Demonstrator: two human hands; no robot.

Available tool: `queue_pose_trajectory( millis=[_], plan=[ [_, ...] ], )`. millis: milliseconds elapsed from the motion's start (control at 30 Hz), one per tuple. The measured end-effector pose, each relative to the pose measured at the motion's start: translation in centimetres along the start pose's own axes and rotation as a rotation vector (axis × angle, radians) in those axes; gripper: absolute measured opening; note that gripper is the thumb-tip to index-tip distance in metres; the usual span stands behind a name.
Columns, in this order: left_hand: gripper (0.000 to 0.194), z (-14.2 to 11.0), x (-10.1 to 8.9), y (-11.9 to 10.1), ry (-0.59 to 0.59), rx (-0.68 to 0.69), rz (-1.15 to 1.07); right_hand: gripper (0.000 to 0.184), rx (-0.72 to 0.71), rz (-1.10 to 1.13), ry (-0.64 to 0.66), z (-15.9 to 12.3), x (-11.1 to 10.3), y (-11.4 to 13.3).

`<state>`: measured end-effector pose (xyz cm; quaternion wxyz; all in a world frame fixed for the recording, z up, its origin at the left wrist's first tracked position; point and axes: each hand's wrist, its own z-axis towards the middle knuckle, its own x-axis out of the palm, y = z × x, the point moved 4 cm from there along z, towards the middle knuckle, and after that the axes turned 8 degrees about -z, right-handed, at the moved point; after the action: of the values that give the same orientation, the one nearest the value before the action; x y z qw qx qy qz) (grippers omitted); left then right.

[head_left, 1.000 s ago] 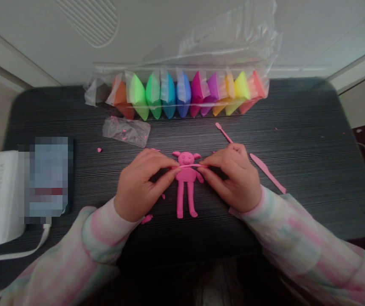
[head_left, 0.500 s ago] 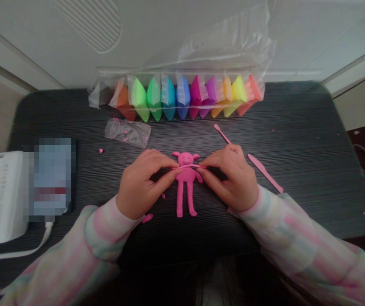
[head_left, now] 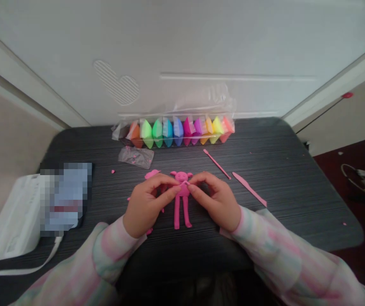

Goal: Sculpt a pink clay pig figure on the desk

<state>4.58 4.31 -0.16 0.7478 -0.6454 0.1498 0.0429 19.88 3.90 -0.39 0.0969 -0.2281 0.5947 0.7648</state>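
A pink clay figure [head_left: 182, 191] with ears, a face and two long legs lies flat on the dark table. Over its neck, a thin strip of pink clay [head_left: 185, 182] bends up in the middle between my fingertips. My left hand [head_left: 150, 202] pinches the strip's left end with thumb and forefinger. At the other end, my right hand [head_left: 217, 199] pinches it the same way. The figure's arms are hidden behind my fingers. Loose pink clay [head_left: 152, 174] lies beyond my left hand, with smaller bits around it.
Behind stands a row of coloured clay packets [head_left: 178, 132] in clear plastic. A crumpled clear wrapper [head_left: 136, 157] lies before it. Right of my hands are a thin pink tool [head_left: 216, 163] and a pink clay knife [head_left: 249, 188]. A phone [head_left: 69, 197] and white box [head_left: 13, 216] occupy the left.
The strip was stretched nearly straight across the figure; now my hands are closer together and it kinks upward. The camera view has tilted up and back, so everything appears smaller.
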Motion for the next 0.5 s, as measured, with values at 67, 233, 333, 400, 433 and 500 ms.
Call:
queue_pose_trajectory(
  millis=[67, 233, 333, 400, 433, 500],
  plan=[
    [0.012, -0.1, 0.2, -0.3, -0.014, -0.056, -0.083, 0.007, 0.041, 0.112, 0.008, -0.1, 0.3, 0.0],
    [0.013, -0.7, 0.2, -1.2, -0.047, -0.097, -0.209, 0.011, 0.056, 0.171, -0.008, -0.5, -0.1, 0.6],
    [0.02, -1.3, -0.4, -1.3, -0.075, -0.066, -0.193, 0.012, 0.036, 0.092, -0.025, -0.7, -1.3, 1.1],
    [0.024, -1.6, -0.8, -1.2, -0.072, -0.046, -0.081, 0.012, 0.014, 0.033, -0.02, -0.8, -2.1, 1.5],
    [0.026, -1.7, -0.9, -1.2, -0.058, -0.034, 0.029, 0.013, 0.011, 0.013, -0.01, -0.9, -2.4, 1.6],
    [0.028, -1.9, -0.6, -1.0, -0.006, -0.016, 0.328, 0.015, 0.028, 0.014, 0.014, -1.0, -2.8, 1.6]
  ],
)
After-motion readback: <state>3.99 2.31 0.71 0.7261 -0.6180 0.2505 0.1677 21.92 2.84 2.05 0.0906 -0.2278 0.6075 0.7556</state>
